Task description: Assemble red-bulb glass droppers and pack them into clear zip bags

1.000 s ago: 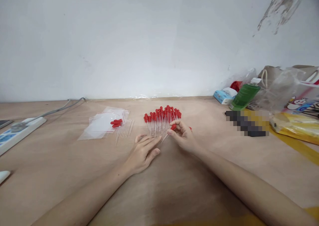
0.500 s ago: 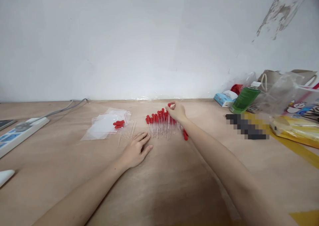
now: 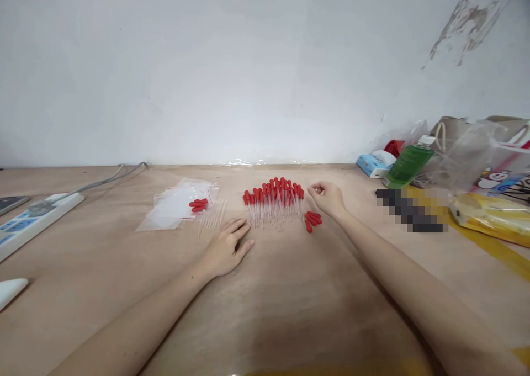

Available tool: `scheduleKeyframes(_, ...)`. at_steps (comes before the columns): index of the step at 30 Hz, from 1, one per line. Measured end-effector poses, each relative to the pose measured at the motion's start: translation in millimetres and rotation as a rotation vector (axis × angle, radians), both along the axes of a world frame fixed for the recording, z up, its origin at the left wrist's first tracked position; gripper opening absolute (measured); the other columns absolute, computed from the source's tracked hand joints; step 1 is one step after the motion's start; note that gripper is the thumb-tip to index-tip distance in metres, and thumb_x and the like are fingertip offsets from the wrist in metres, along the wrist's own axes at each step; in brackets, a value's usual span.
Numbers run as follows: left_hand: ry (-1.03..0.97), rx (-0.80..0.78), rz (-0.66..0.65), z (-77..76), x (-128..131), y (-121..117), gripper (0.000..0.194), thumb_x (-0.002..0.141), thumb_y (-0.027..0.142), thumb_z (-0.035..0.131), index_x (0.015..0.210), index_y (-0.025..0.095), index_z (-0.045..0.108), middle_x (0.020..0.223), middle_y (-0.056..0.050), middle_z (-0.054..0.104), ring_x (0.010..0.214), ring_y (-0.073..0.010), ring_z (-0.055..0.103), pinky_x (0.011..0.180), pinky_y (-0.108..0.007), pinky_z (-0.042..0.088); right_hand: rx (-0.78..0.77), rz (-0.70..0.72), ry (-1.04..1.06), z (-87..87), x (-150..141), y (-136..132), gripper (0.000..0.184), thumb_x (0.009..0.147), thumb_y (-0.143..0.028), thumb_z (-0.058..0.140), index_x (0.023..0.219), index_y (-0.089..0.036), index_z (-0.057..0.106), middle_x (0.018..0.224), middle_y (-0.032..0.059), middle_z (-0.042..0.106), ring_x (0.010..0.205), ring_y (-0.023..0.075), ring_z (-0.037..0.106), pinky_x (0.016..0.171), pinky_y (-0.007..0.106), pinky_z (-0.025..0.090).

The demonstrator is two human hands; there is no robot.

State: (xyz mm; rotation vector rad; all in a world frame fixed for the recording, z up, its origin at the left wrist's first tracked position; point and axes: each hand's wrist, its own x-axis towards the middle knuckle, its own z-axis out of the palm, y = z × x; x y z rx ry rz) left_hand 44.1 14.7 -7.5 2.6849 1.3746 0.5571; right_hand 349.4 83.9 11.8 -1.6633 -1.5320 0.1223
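Note:
Glass droppers with red rubber bulbs (image 3: 275, 196) lie side by side in a fan, bulbs toward the wall and tips toward me. My left hand (image 3: 229, 246) rests on the table with its fingers stretched, close to the left tips and beside several bare glass tubes (image 3: 213, 215). Just right of the fan hovers my right hand (image 3: 329, 198), fingers curled and fingertips drawn together, no object visible in them. Below it is a small group of loose red bulbs (image 3: 312, 219). More red bulbs (image 3: 199, 204) sit on clear zip bags (image 3: 169, 205) at the left.
A white power strip (image 3: 41, 218) with a grey cable lies at the far left, near a phone (image 3: 12, 204). To the right stand a blue tissue pack (image 3: 371, 166), a green bottle (image 3: 408, 163) and plastic bags (image 3: 467, 155). The wall (image 3: 248, 78) closes off the table's back.
My right hand has let go of a dropper at the top of the fan and moved right. The loose red bulbs beneath it now show fully. My left hand stays put.

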Motion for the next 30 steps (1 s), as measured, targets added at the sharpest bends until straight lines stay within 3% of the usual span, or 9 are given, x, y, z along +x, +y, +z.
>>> scheduleKeyframes(4, 0.016, 0.008, 0.006, -0.1, 0, 1, 0.05, 0.086, 0.045, 0.037, 0.124, 0.013, 0.048, 0.131, -0.011, 0.044, 0.123, -0.0241, 0.037, 0.103, -0.041, 0.031, -0.161, 0.143, -0.003, -20.9, 25, -26, 0.033, 0.073, -0.043, 0.05, 0.081, -0.017, 0.069, 0.07, 0.0032, 0.064, 0.06, 0.0151, 0.055, 0.056, 0.025, 0.04)
scheduleKeyframes(7, 0.019, 0.007, 0.01, -0.5, 0, 0, 0.051, 0.086, 0.045, 0.037, 0.124, 0.013, 0.048, 0.131, -0.011, 0.044, 0.123, -0.024, 0.037, 0.103, -0.041, 0.031, -0.153, 0.231, -0.067, -28.9, 25, -37, 0.034, 0.075, -0.046, 0.049, 0.081, -0.02, 0.071, 0.079, 0.0042, 0.064, 0.07, 0.0162, 0.057, 0.064, 0.026, 0.042)
scheduleKeyframes(10, -0.006, 0.01, 0.025, 1.5, 2, -1, 0.048, 0.085, 0.044, 0.038, 0.12, 0.014, 0.051, 0.128, -0.01, 0.047, 0.119, -0.023, 0.042, 0.1, -0.039, 0.035, -0.147, 0.232, -0.062, -31.8, 21, -41, 0.033, 0.074, -0.046, 0.05, 0.074, -0.02, 0.071, 0.079, 0.0046, 0.064, 0.069, 0.0161, 0.056, 0.064, 0.027, 0.043)
scheduleKeyframes(13, -0.034, 0.113, 0.123, 6.6, 0, 3, 0.044, 0.084, 0.043, 0.04, 0.113, 0.014, 0.057, 0.124, -0.01, 0.051, 0.115, -0.0227, 0.046, 0.099, -0.038, 0.036, -0.143, 0.217, 0.007, -35.7, 20, -40, 0.034, 0.073, -0.047, 0.051, 0.076, -0.018, 0.069, 0.072, 0.0043, 0.064, 0.061, 0.0152, 0.054, 0.057, 0.027, 0.042)
scheduleKeyframes(17, 0.037, 0.263, 0.341, 13.4, -13, 16, 0.046, 0.084, 0.045, 0.038, 0.117, 0.016, 0.053, 0.131, -0.011, 0.044, 0.125, -0.0271, 0.032, 0.104, -0.046, 0.021, -0.127, 0.258, 0.102, -39.5, 19, -39, 0.034, 0.076, -0.045, 0.049, 0.08, -0.016, 0.066, 0.067, 0.0042, 0.065, 0.055, 0.0143, 0.054, 0.052, 0.026, 0.042)
scheduleKeyframes(23, 0.149, 0.191, 0.542, 13.8, -40, 38, 0.053, 0.085, 0.054, 0.028, 0.131, 0.029, 0.037, 0.144, -0.009, 0.02, 0.132, -0.0333, 0.008, 0.099, -0.061, 0.002, -0.075, 0.265, 0.035, -33.6, 13, -44, 0.025, 0.079, -0.036, 0.047, 0.08, -0.016, 0.062, 0.07, 0.0044, 0.066, 0.059, 0.0145, 0.056, 0.056, 0.026, 0.042)
scheduleKeyframes(27, 0.123, 0.109, 0.6, 11.3, -54, 54, 0.053, 0.086, 0.053, 0.023, 0.133, 0.029, 0.032, 0.143, -0.011, 0.021, 0.132, -0.0344, 0.009, 0.099, -0.059, 0.008, -0.026, 0.286, -0.044, -31.4, 11, -45, 0.023, 0.08, -0.031, 0.044, 0.081, -0.017, 0.062, 0.076, 0.005, 0.066, 0.066, 0.0155, 0.057, 0.062, 0.027, 0.043)
scheduleKeyframes(30, 0.074, 0.045, 0.58, 8.0, -55, 61, 0.054, 0.085, 0.051, 0.026, 0.131, 0.024, 0.038, 0.138, -0.013, 0.027, 0.128, -0.0338, 0.02, 0.101, -0.051, 0.019, -0.008, 0.287, -0.084, -31.8, 10, -45, 0.023, 0.081, -0.029, 0.043, 0.082, -0.016, 0.062, 0.079, 0.006, 0.066, 0.071, 0.0166, 0.058, 0.065, 0.028, 0.043)
